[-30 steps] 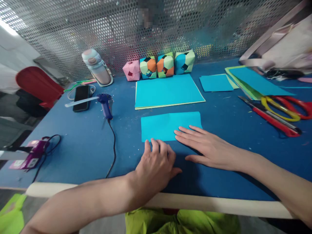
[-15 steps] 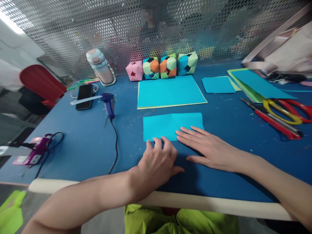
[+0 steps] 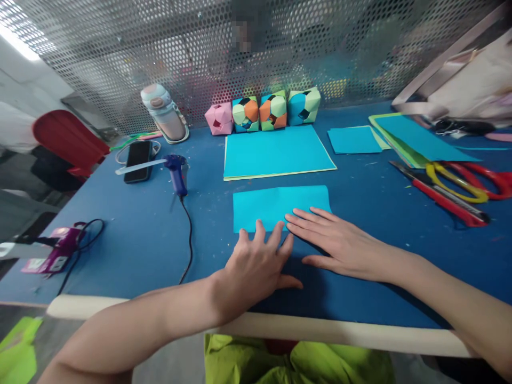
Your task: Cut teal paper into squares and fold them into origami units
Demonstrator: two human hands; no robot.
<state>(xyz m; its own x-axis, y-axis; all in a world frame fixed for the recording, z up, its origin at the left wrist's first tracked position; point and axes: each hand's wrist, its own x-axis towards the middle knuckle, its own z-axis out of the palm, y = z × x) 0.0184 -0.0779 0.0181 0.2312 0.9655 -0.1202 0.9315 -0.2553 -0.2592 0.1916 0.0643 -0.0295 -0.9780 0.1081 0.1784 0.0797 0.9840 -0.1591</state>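
Note:
A blue rectangular piece of paper point(image 3: 276, 205), apparently folded, lies flat in front of me on the dark blue table point(image 3: 152, 245). My right hand point(image 3: 338, 240) rests flat with outstretched fingers over its lower right part, the fingertips on the paper. Along the lower left edge, my left hand point(image 3: 260, 264) has its fingers spread and a little bent, the fingertips touching or just over that edge. Neither hand grips anything. Behind the piece lies a stack of blue and light green paper sheets point(image 3: 276, 152).
Several folded paper balls point(image 3: 274, 111) line the back by a perforated metal screen point(image 3: 192, 64). To the left are a blue glue gun point(image 3: 176, 173), phone point(image 3: 138, 162), bottle point(image 3: 164, 114) and purple power strip point(image 3: 60, 248). A utility knife point(image 3: 444, 197) and scissors point(image 3: 456, 181) lie right.
My left hand's fingers have spread wider along the paper's lower edge. My right hand keeps its place on the paper. The whole view has shifted slightly.

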